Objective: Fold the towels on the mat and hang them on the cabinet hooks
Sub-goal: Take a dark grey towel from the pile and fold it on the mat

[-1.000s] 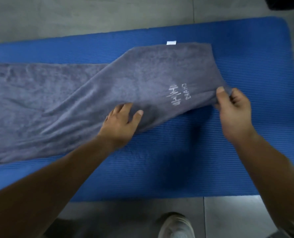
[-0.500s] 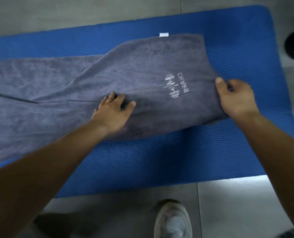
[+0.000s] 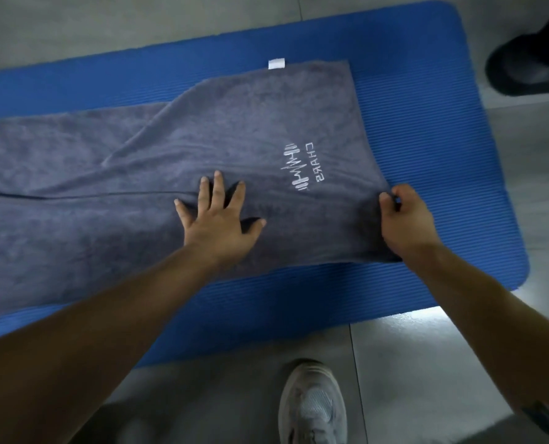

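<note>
A long grey towel [image 3: 112, 174] with a white logo and a small white tag lies along the blue mat [image 3: 427, 97], its right part folded over at an angle. My left hand [image 3: 218, 219] presses flat on the towel's middle with the fingers spread. My right hand [image 3: 401, 222] pinches the towel's right edge near its lower right corner. The towel's left end runs out of view. No cabinet or hooks are visible.
The mat lies on a grey tiled floor [image 3: 411, 363]. My grey shoe [image 3: 313, 405] stands just in front of the mat's near edge. A dark shoe or object [image 3: 529, 62] sits at the top right beside the mat.
The right hand lowered the lifted towel corner onto the mat and pulled it flat. The left hand slid up the towel and spread its fingers flat.
</note>
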Tool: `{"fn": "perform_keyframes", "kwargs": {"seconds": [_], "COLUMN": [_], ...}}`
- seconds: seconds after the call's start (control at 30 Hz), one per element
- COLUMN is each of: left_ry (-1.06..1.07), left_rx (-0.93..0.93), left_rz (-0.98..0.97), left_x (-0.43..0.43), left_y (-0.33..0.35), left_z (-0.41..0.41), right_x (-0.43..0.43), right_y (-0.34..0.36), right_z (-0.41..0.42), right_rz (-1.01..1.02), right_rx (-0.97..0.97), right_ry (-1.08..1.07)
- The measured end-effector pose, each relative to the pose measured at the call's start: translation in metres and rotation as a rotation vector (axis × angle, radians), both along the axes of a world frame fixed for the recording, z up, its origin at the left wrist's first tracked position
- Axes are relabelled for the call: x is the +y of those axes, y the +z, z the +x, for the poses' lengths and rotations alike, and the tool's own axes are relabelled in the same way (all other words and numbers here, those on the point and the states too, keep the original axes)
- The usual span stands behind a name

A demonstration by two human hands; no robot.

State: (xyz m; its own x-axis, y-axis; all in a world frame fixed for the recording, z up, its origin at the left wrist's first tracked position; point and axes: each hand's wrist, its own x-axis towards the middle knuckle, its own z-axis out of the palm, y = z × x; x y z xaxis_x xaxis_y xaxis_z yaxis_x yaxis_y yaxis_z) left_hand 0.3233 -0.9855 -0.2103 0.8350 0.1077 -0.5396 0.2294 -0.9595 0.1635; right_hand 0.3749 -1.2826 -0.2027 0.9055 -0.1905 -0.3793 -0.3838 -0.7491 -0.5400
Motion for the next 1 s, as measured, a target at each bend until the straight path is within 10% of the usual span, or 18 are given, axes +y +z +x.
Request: {"fn": "perform_keyframes", "kwargs": {"seconds": [0.3, 0.67, 1.0], "left_ry": [0.01, 0.269, 0.315], "left_rx": [-0.064, -0.141, 0.103], "left_rz": [-0.023, 0.048, 0.18], "left_x": [0.015, 0.195, 0.405], "left_y": [0.001, 0.059, 0.1], "left_z": [-0.002, -0.038, -0.157], "right_x": [-0.002, 0.234, 0.469], "right_y": [0.001, 0.025, 0.032], "right_z": [0.001, 0.014, -0.013], "right_rz": [-0.538, -0.154, -0.167], "right_rx": [-0.016, -0.186, -0.295], "right_ry": [0.25, 1.233, 1.604]}}
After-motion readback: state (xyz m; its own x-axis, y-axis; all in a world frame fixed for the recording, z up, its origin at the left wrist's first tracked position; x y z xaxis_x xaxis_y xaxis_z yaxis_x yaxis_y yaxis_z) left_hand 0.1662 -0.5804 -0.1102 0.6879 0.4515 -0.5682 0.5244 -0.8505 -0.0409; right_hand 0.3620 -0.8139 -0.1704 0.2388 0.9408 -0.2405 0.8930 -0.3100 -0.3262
